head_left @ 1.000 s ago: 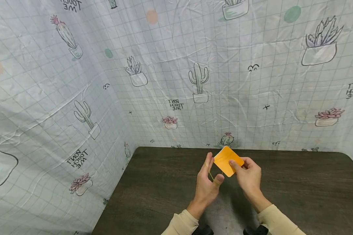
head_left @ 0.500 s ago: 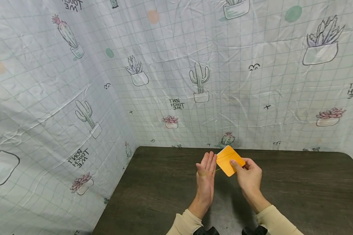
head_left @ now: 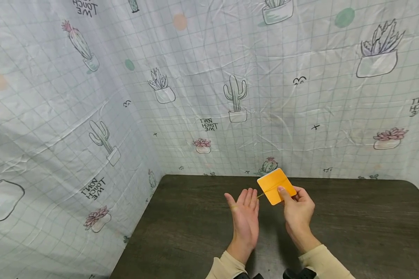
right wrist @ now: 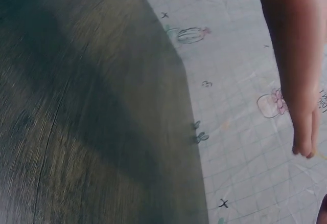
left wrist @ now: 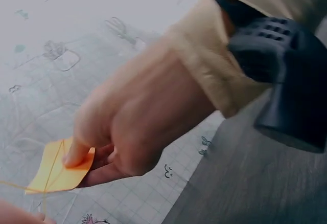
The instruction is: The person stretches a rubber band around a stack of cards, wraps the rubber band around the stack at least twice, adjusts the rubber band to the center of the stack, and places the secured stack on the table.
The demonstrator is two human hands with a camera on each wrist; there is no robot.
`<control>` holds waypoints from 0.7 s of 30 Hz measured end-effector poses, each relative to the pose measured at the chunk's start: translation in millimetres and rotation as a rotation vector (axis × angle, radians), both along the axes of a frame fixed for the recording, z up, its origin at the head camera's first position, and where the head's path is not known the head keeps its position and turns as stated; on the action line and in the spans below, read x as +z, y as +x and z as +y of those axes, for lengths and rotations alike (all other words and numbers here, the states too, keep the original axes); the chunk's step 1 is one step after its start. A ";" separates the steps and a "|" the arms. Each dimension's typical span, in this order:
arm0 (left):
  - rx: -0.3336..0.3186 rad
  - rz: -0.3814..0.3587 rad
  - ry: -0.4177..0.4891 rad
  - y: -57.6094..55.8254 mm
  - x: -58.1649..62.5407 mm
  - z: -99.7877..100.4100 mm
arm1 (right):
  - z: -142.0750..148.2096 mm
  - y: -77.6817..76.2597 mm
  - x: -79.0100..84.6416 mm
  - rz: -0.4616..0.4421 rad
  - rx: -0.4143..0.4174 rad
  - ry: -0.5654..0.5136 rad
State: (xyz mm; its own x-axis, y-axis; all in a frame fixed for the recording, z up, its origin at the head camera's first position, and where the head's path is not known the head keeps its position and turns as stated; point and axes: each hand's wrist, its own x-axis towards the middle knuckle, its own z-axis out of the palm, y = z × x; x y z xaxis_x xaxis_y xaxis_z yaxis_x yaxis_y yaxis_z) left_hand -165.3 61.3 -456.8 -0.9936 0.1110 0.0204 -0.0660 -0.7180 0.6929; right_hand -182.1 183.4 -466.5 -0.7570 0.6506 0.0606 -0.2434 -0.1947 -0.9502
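In the head view my right hand (head_left: 299, 212) pinches a small orange notebook (head_left: 277, 186), its thumb on the cover and its fingers behind. A thin yellow rubber band (head_left: 260, 195) crosses the cover and stretches from the notebook's left edge to my left hand (head_left: 245, 221). That hand is palm up with fingers straight and thumb spread. The left wrist view shows the band (left wrist: 51, 169) crossing the notebook (left wrist: 72, 175) beneath the right thumb. Only the straight fingers (right wrist: 304, 137) and side of the left hand show in the right wrist view, with a bit of band beside the fingertips.
A dark wood-grain table (head_left: 181, 224) lies below both hands. A white grid curtain (head_left: 195, 97) with cactus drawings rises behind and along the left side. Dark wrist devices (left wrist: 286, 75) sit at the cuffs.
My left hand has turned from a sideways pose to palm up, its thumb swinging out to the left. The right hand and notebook have shifted slightly right and up.
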 end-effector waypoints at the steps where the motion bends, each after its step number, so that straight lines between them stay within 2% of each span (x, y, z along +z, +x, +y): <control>1: -0.021 -0.018 0.029 -1.6 0.5 -2.0 | 0.1 0.2 1.5 0.026 0.002 -0.027; 6: -0.121 -0.090 0.145 -9.4 1.1 -10.8 | 0.5 2.1 9.2 0.105 0.035 -0.118; 9: -0.194 -0.110 0.173 -12.0 -0.5 -15.2 | 2.0 3.8 11.9 0.110 0.076 -0.147; 12: -0.294 -0.113 0.168 -14.9 -2.5 -20.8 | 6.3 6.2 13.3 0.113 0.154 -0.160; 17: -0.488 -0.092 0.120 -23.0 -4.3 -32.3 | 19.3 11.5 13.9 0.144 0.344 -0.075; 21: -0.618 -0.074 0.067 -29.9 -3.2 -40.8 | 28.3 12.7 14.1 0.169 0.487 0.048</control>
